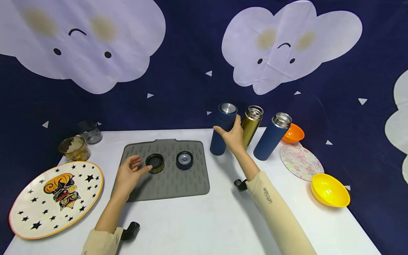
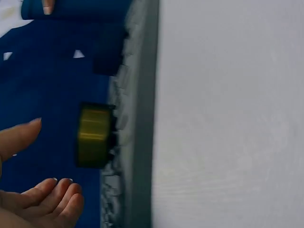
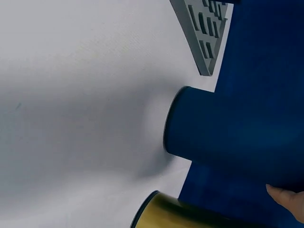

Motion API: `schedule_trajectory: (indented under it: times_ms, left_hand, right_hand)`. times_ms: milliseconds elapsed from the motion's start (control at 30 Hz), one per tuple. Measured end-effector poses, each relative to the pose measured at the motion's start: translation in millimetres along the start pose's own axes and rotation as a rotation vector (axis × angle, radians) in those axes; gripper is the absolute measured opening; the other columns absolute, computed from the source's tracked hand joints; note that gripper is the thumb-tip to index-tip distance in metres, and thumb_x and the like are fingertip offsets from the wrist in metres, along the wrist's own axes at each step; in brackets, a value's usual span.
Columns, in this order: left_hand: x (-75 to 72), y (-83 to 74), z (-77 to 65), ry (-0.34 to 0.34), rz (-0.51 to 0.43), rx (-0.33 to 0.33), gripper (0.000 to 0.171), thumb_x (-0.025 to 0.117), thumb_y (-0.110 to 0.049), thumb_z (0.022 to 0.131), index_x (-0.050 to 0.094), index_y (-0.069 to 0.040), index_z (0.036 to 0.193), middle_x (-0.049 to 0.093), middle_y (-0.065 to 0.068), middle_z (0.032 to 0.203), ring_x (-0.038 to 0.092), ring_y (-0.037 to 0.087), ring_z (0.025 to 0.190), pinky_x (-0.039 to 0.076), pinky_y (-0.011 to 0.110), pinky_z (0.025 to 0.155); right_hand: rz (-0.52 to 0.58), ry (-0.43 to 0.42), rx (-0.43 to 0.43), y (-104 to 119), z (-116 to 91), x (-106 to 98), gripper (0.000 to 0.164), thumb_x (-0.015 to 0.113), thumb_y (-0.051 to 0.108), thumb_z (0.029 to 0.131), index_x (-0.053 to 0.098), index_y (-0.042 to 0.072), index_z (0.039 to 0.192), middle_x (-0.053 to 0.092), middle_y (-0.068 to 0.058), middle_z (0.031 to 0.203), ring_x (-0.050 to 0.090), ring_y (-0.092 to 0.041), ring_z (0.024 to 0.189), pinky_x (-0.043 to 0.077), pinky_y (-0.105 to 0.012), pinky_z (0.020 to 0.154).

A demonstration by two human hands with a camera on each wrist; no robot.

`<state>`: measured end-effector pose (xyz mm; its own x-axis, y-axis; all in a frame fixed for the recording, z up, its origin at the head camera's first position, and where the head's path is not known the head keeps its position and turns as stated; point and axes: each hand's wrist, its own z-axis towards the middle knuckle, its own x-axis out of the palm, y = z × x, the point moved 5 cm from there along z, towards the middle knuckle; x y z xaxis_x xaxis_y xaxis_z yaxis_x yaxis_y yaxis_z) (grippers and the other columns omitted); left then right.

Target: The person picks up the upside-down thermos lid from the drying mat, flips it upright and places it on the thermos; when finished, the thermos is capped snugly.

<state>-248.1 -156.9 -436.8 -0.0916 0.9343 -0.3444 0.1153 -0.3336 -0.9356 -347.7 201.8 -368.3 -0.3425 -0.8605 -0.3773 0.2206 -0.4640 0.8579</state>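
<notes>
In the head view my left hand (image 1: 129,175) hovers over the left of the grey mat (image 1: 165,189), fingers and thumb apart and holding nothing. Just right of its thumb lies an olive lid (image 1: 155,163); the left wrist view shows that lid (image 2: 94,135) beyond the fingertips. A dark blue lid (image 1: 184,160) sits farther right on the mat. My right hand (image 1: 234,136) is at an upright blue thermos (image 1: 219,140) with a steel-topped lid, thumb straight across its front and fingers at its right side. In the right wrist view one fingertip overlaps the thermos (image 3: 228,133) near its edge.
Right of my right hand stand a gold thermos (image 1: 250,125) and another blue thermos (image 1: 271,140), both lidless. Orange (image 1: 294,134) and yellow bowls (image 1: 329,191) and a patterned round board (image 1: 301,163) lie right. A star-patterned plate (image 1: 32,212) and two glasses (image 1: 84,152) are left.
</notes>
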Motion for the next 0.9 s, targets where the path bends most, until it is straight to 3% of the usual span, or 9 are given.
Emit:
schedule_trajectory:
  times_ms: [67,167,333,567,667,900]
  left_hand:
    - [8.2,3.0,7.6,0.062,0.066,0.011,0.082,0.075,-0.017,0.088,0.028,0.005,0.151,0.035,0.028,0.152,0.035,0.040,0.141,0.031,0.045,0.118]
    - [20.4,5.3,17.9,0.113,0.157,0.040,0.093,0.081,-0.020,0.083,0.024,0.004,0.153,0.032,0.030,0.153,0.033,0.046,0.141,0.031,0.053,0.116]
    - [32.3,5.2,27.3,0.123,0.249,0.100,0.097,0.085,-0.016,0.076,0.027,0.006,0.151,0.038,0.032,0.148,0.037,0.050,0.136,0.031,0.062,0.112]
    - [35.9,6.0,31.0,0.079,0.321,0.155,0.084,0.083,-0.010,0.077,0.037,0.006,0.146,0.041,0.034,0.145,0.038,0.054,0.132,0.033,0.066,0.108]
    - [34.3,3.2,29.4,0.047,0.311,0.190,0.081,0.085,-0.011,0.076,0.040,0.006,0.143,0.046,0.032,0.141,0.043,0.052,0.130,0.036,0.064,0.106]
    - [34.5,-25.2,11.2,-0.020,0.278,0.301,0.080,0.087,-0.013,0.074,0.045,0.002,0.141,0.051,0.026,0.138,0.048,0.046,0.128,0.038,0.061,0.105]
  right_hand:
    - [-0.005,0.006,0.010,0,0,-2,0.089,0.084,0.029,0.079,0.033,0.010,0.148,0.056,-0.016,0.135,0.055,-0.034,0.125,0.042,-0.048,0.108]
    - [-0.013,0.019,0.039,0,-3,-5,0.088,0.085,0.030,0.079,0.033,0.011,0.148,0.056,-0.015,0.137,0.053,-0.033,0.128,0.041,-0.048,0.109]
    - [0.011,0.045,0.080,0,-8,-6,0.089,0.086,0.027,0.078,0.034,0.010,0.149,0.053,-0.014,0.143,0.048,-0.031,0.136,0.038,-0.045,0.114]
    - [0.085,0.045,0.090,-1,-20,-13,0.090,0.086,0.023,0.076,0.035,0.009,0.148,0.048,-0.018,0.145,0.046,-0.036,0.135,0.038,-0.057,0.110]
    - [0.087,0.051,0.102,-1,-29,-18,0.087,0.087,0.025,0.076,0.037,0.008,0.146,0.049,-0.018,0.144,0.046,-0.035,0.136,0.039,-0.056,0.109]
    - [0.128,0.097,0.167,6,-58,-27,0.087,0.086,0.022,0.077,0.038,0.004,0.148,0.049,-0.022,0.143,0.048,-0.032,0.134,0.038,-0.048,0.114]
